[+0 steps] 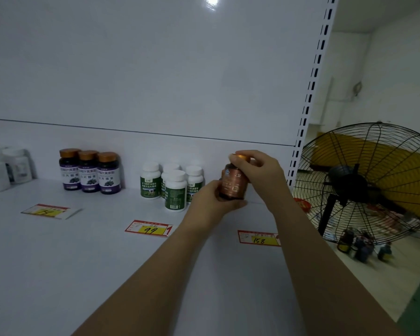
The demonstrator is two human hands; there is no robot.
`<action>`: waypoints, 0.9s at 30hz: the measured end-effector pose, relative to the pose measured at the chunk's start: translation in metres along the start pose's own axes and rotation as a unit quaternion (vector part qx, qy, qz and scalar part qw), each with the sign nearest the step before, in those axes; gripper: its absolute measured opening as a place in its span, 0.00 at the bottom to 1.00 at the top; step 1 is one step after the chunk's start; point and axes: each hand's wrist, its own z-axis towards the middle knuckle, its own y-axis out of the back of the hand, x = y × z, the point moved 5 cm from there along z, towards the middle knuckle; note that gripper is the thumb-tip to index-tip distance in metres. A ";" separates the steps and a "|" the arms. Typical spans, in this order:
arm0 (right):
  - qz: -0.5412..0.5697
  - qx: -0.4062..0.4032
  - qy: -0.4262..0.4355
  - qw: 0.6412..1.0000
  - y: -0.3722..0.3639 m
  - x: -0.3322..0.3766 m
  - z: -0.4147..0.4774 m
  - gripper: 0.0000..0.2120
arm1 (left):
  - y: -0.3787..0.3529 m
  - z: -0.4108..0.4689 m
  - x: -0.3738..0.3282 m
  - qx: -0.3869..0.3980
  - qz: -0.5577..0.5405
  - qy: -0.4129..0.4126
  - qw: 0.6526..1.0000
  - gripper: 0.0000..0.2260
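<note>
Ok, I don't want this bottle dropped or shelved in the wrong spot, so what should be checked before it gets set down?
1. Left hand grips the brown bottle round its body: ok.
2. Right hand holds the gold cap: ok.
3. Cap screwed fully tight: cannot tell.
4. Shelf bare between the 158 tag and the bottle: ok.
5. Bottle apart from the green-label bottles: ok.
6. Bottle's base resting on the shelf: cannot tell, the hands hide it.
</note>
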 end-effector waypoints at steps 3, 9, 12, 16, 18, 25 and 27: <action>0.033 0.016 -0.003 0.999 -0.001 0.000 0.000 0.10 | 0.006 -0.001 0.000 -0.007 -0.026 -0.006 1.000 0.21; 0.084 0.043 -0.009 0.995 0.000 0.002 -0.003 0.10 | 0.009 -0.005 -0.005 0.014 -0.097 0.002 0.995 0.21; 0.102 0.045 -0.019 0.994 0.000 0.002 -0.004 0.10 | 0.010 -0.006 -0.005 0.012 -0.100 0.006 0.995 0.21; 0.116 0.048 -0.022 0.992 0.000 0.003 -0.005 0.10 | 0.010 -0.008 -0.006 0.015 -0.108 0.009 0.994 0.21; 0.115 0.046 -0.020 0.992 0.000 0.004 -0.006 0.11 | 0.010 -0.009 -0.007 0.015 -0.113 0.010 0.993 0.21; 0.133 0.055 -0.023 0.989 0.000 0.005 -0.008 0.11 | 0.011 -0.009 -0.010 -0.003 -0.099 -0.002 0.995 0.22; 0.143 0.057 -0.027 0.988 -0.001 0.006 -0.008 0.11 | 0.012 -0.008 -0.009 -0.021 -0.084 -0.009 0.996 0.23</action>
